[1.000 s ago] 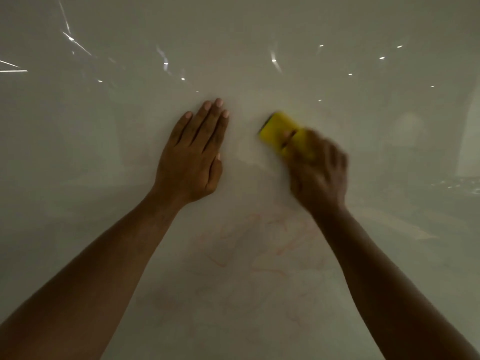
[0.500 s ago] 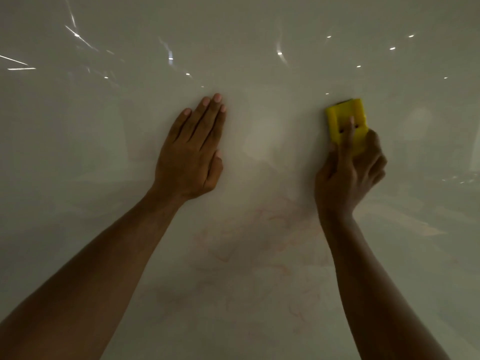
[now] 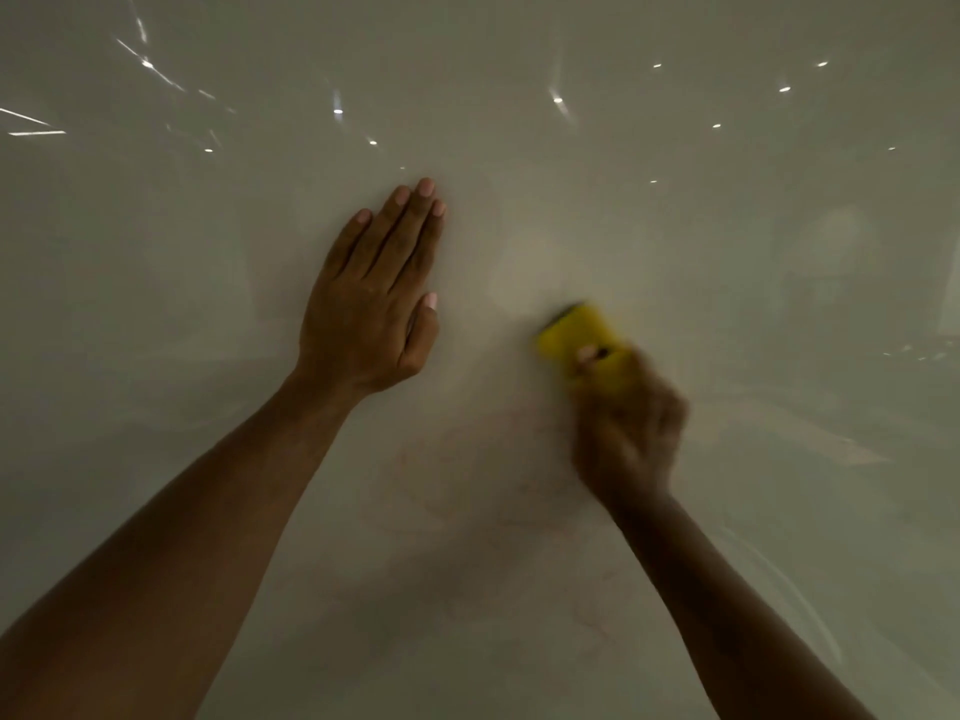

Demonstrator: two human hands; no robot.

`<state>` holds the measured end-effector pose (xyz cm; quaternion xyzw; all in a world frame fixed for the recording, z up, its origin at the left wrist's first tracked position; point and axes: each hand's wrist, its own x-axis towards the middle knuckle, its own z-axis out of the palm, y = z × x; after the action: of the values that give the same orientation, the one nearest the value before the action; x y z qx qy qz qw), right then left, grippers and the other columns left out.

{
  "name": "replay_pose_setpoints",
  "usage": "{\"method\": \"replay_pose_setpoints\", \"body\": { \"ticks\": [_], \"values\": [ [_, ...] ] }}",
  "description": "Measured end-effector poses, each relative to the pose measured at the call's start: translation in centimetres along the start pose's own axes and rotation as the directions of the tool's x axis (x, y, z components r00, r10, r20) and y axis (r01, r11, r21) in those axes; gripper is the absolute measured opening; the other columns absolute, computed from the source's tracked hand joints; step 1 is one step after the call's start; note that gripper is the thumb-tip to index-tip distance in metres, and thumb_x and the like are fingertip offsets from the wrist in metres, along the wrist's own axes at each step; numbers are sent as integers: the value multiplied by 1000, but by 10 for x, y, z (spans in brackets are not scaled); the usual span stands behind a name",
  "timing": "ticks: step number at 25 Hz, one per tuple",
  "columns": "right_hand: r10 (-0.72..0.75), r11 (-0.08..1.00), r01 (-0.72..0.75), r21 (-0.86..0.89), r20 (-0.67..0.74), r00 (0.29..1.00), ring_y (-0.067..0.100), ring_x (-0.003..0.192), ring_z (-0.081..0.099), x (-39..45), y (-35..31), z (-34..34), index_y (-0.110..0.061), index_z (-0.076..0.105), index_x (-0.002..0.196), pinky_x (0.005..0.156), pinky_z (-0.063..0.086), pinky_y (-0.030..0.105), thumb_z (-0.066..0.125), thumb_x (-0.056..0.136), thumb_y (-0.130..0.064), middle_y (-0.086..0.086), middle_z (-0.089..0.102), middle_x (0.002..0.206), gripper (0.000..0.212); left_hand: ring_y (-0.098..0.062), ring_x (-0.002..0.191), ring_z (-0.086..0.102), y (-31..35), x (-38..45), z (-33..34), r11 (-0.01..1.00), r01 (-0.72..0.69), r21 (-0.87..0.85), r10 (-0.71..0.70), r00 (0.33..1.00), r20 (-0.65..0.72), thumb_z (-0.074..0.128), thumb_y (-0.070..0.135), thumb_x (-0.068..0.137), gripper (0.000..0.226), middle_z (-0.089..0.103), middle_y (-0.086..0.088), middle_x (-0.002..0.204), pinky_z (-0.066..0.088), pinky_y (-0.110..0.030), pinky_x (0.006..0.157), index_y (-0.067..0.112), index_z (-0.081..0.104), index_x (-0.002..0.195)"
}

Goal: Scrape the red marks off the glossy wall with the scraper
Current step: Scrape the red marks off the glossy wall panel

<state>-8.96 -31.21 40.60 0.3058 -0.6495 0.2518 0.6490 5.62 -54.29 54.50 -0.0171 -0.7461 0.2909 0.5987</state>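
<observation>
Fingers, left hand (image 3: pixel 371 304): extended and held together, thumb tucked alongside, palm flat against the pale glossy wall (image 3: pixel 156 304); nothing held.
Fingers, right hand (image 3: pixel 628 423): curled and clamped on the small yellow plastic scraper (image 3: pixel 576 337); one fingertip visible pressing on its upper face; remainder smeared by motion blur.
Scraper position: just right of the left hand, apart from it, leading edge angled up and left toward the wall; contact with the wall probable but not confirmable through the blur.
Red marks (image 3: pixel 519 511): faint reddish scribbles and smears on the wall below and between the two hands, extending down toward the forearms; very pale, edges hard to trace.
Handling judgement, scraper: apparently light and stiff; dark strip at the front edge likely the blade, so best gripped on the rear body, one finger on top for pressure, clear of that edge.
Handling judgement, wall: hard and slick, with sharp pinpoint light reflections; likely prone to tool skid and to scratching under a steep blade angle.
Progress judgement: scraping under way; marks below the scraper not yet removed.
</observation>
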Motion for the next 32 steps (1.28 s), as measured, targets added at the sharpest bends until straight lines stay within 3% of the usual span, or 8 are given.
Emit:
{"method": "replay_pose_setpoints", "body": {
  "ticks": [3, 7, 11, 16, 20, 25, 30, 32],
  "values": [
    [-368, 930, 368, -11, -64, 928, 46, 117, 62, 13, 13, -3, -19, 66, 142, 97, 51, 51, 47, 106, -15, 31, 63, 135, 41, -28, 163, 21, 0, -1, 0, 1000, 0, 1, 0, 1000, 5, 37, 30, 102, 72, 22, -14, 176, 18, -44, 134, 3, 26, 168],
    [385, 923, -378, 78, -245, 890, 39, 119, 48, 57, -7, 2, -19, 57, 151, 95, 40, 47, 61, 99, -13, 29, 53, 144, 52, -27, 164, 20, 0, -2, 1, 1000, 5, 6, -5, 1000, 5, 38, 29, 102, 72, 22, -13, 176, 16, -42, 134, 4, 26, 168],
    [-390, 919, 393, 39, -70, 918, 43, 120, 60, 28, 6, 3, -24, 65, 144, 98, 49, 49, 73, 84, -5, 23, 58, 145, 64, -27, 164, 20, 0, -2, 1, 1000, 13, -16, -13, 1000, 4, 38, 30, 102, 72, 22, -13, 176, 16, -43, 133, 4, 26, 168],
    [394, 916, -400, 16, -213, 894, 46, 121, 55, -8, 39, -8, -16, 57, 149, 100, 41, 49, 60, 99, -8, 32, 54, 143, 52, -27, 164, 19, 3, -3, 4, 1000, 13, 5, -13, 1000, -5, 34, 30, 105, 69, 20, -13, 176, 15, -44, 133, 5, 23, 169],
    [-352, 934, 353, 49, -21, 936, 46, 108, 67, -36, 57, -17, -26, 62, 146, 95, 54, 52, 71, 86, -4, 26, 66, 130, 65, -35, 163, 20, 2, -1, 3, 997, -80, 15, 80, 997, 8, 33, 26, 107, 66, 19, -20, 175, 17, -47, 133, 3, 24, 169],
    [407, 910, -414, 24, -244, 880, 44, 120, 54, -24, 63, -12, -16, 54, 151, 99, 40, 48, 53, 104, -12, 34, 55, 139, 47, -33, 164, 17, 39, 16, 10, 943, -327, -57, 331, 940, 78, 36, 24, 103, 69, 18, -15, 176, 18, -52, 133, 4, 24, 169],
    [-458, 879, 433, 201, 97, 884, 38, 116, 64, -58, 79, -23, -20, 64, 142, 100, 56, 57, 49, 109, -28, 18, 61, 141, 38, -32, 164, 16, 56, 22, 17, 949, -310, -65, 314, 947, 63, 38, 25, 104, 70, 17, -13, 177, 20, -54, 132, 7, 21, 170],
    [-18, 983, 7, 182, 61, 998, 37, 115, 62, -47, 104, -29, -12, 71, 131, 96, 55, 54, 46, 112, -36, 17, 66, 133, 39, -32, 164, 16, 55, 21, 16, 952, -301, -59, 304, 951, 62, 37, 25, 104, 70, 17, -13, 177, 20, -54, 132, 7, 21, 170]
  ]
}}
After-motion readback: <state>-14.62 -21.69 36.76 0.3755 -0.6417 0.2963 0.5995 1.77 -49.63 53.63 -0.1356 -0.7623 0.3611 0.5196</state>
